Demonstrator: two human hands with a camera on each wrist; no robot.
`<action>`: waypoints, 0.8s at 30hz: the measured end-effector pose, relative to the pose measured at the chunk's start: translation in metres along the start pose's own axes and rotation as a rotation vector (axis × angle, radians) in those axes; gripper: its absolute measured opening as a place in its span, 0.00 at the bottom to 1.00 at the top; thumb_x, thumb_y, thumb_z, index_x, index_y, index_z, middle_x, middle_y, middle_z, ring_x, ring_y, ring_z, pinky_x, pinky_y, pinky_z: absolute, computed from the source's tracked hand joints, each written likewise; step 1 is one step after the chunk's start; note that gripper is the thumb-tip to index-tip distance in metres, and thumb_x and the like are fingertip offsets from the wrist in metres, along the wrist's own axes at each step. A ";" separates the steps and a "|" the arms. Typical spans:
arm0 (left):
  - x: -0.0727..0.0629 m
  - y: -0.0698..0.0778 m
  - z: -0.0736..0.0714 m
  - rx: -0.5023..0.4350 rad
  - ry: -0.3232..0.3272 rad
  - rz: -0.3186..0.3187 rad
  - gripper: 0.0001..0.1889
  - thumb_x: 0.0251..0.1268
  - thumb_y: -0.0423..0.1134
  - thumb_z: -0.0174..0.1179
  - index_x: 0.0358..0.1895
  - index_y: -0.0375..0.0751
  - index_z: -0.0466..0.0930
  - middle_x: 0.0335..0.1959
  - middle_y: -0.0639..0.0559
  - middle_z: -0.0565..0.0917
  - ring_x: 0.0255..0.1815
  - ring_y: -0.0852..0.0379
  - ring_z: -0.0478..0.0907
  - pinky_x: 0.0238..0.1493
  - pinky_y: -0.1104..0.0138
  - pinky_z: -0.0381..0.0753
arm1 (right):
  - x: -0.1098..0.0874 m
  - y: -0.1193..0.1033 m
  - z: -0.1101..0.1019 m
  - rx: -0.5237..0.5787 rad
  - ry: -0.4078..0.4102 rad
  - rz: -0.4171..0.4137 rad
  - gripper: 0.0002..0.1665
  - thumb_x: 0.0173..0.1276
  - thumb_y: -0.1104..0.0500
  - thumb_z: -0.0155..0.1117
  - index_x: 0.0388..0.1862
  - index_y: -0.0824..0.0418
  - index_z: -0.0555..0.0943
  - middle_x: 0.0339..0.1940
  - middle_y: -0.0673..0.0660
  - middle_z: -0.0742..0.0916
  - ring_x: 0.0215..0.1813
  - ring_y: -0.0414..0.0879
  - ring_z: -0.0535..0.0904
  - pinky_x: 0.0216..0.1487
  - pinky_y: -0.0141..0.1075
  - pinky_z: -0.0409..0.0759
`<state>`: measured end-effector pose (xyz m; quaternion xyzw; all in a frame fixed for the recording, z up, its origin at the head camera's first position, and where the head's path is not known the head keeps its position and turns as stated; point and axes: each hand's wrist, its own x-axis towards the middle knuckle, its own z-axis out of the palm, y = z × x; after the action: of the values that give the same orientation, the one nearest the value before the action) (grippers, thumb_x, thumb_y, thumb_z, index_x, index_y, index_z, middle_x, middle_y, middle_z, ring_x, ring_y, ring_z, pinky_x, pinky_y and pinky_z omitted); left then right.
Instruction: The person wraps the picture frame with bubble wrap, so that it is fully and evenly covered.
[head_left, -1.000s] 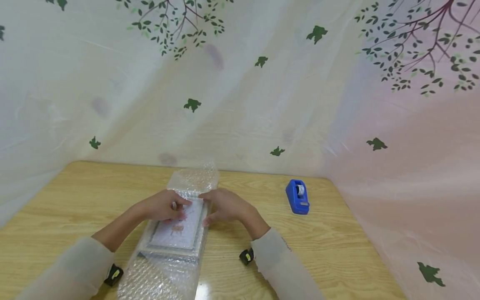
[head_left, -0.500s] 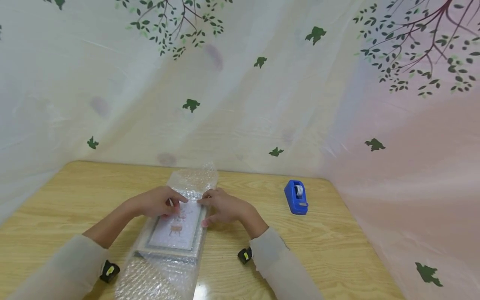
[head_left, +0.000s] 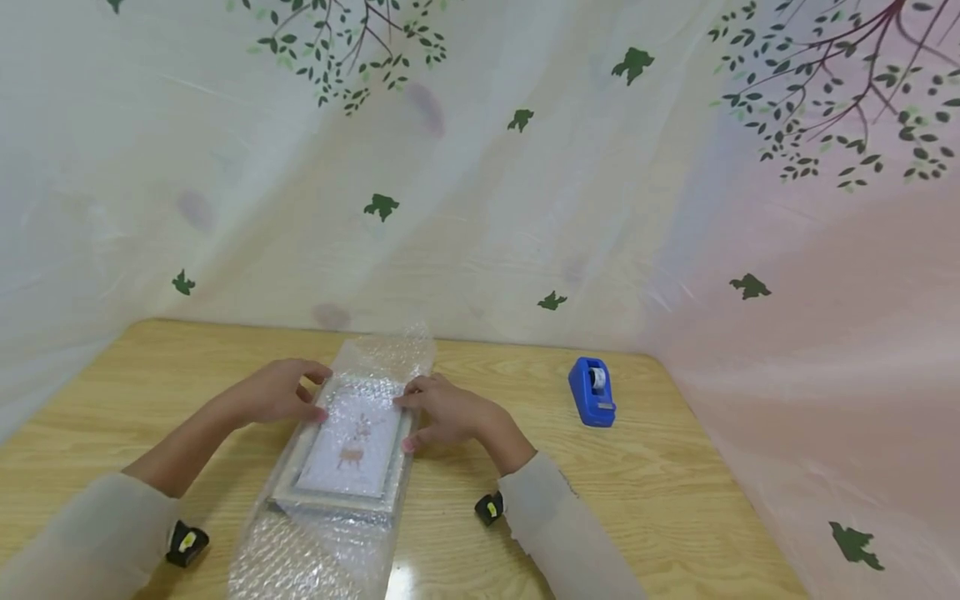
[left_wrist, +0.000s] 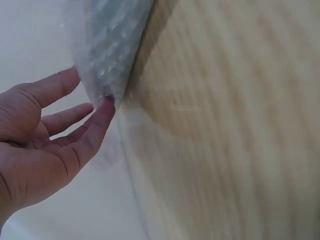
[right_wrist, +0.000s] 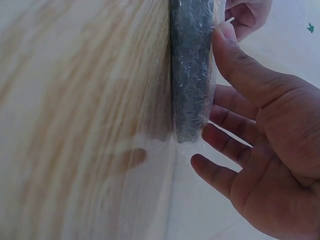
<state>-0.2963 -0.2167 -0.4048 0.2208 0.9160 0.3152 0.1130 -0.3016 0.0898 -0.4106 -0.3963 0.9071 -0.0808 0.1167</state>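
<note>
A picture frame (head_left: 347,454) lies on the wooden table under bubble wrap (head_left: 296,554). Its white sheet, printed with a small orange-brown figure, shows through the film. My left hand (head_left: 288,392) is at the frame's upper left edge; in the left wrist view its bent fingertips touch the wrapped edge. Along the upper right side rests my right hand (head_left: 442,412), thumb and fingers spread. From the right wrist view, that thumb and the fingers lie against the wrapped side (right_wrist: 192,75) without closing round it.
A blue tape dispenser (head_left: 592,392) with a roll in it stands at the table's right. The bubble wrap extends past the frame towards the far edge and the near edge. A pale curtain (head_left: 480,233) with leaf prints hangs behind the table (head_left: 510,533).
My left hand has moved left from over the middle of the picture to the frame's left edge, uncovering the print. The right hand stays nearly in place.
</note>
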 end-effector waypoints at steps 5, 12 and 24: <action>-0.002 0.004 0.010 -0.005 0.077 -0.017 0.39 0.52 0.39 0.80 0.64 0.21 0.73 0.58 0.27 0.78 0.45 0.43 0.85 0.41 0.57 0.86 | -0.001 -0.001 -0.001 0.012 0.016 -0.005 0.42 0.66 0.41 0.72 0.75 0.54 0.73 0.73 0.56 0.74 0.73 0.51 0.67 0.73 0.39 0.68; -0.002 0.014 0.019 0.024 0.157 -0.023 0.42 0.41 0.38 0.84 0.59 0.18 0.75 0.51 0.29 0.79 0.38 0.46 0.83 0.37 0.58 0.85 | 0.003 0.005 0.002 0.034 0.080 -0.061 0.39 0.62 0.43 0.76 0.68 0.58 0.79 0.67 0.56 0.81 0.69 0.49 0.73 0.72 0.38 0.69; 0.004 0.013 0.025 0.105 0.189 0.026 0.38 0.40 0.40 0.84 0.58 0.27 0.80 0.46 0.32 0.77 0.34 0.50 0.78 0.37 0.58 0.81 | 0.007 0.006 0.002 0.047 0.091 -0.075 0.38 0.59 0.44 0.78 0.65 0.59 0.82 0.64 0.55 0.83 0.67 0.48 0.76 0.71 0.37 0.70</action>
<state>-0.2864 -0.1928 -0.4165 0.2074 0.9350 0.2874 0.0104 -0.3093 0.0885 -0.4150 -0.4230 0.8939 -0.1243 0.0812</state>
